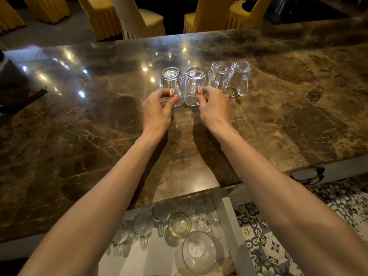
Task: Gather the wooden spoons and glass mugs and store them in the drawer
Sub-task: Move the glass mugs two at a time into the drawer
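Several clear glass mugs stand upside down in a row on the marble counter (pixel 99 120). My left hand (pixel 157 110) pinches the handle of the leftmost mug (pixel 170 80). My right hand (pixel 216 106) pinches the handle of the second mug (pixel 194 80). Two more mugs (pixel 218 74) (pixel 239 76) stand to the right, untouched. Below the counter's near edge the drawer (pixel 227 222) is pulled out. Inside it lie several glass mugs (pixel 141 226), a small glass bowl (pixel 180 224) and a round glass vessel (pixel 199 251). No wooden spoons are in view.
Yellow-covered chairs (pixel 147 20) stand beyond the counter's far edge. A dark object (pixel 12 76) sits at the counter's left end. Patterned floor tiles (pixel 278 236) show to the right of the drawer.
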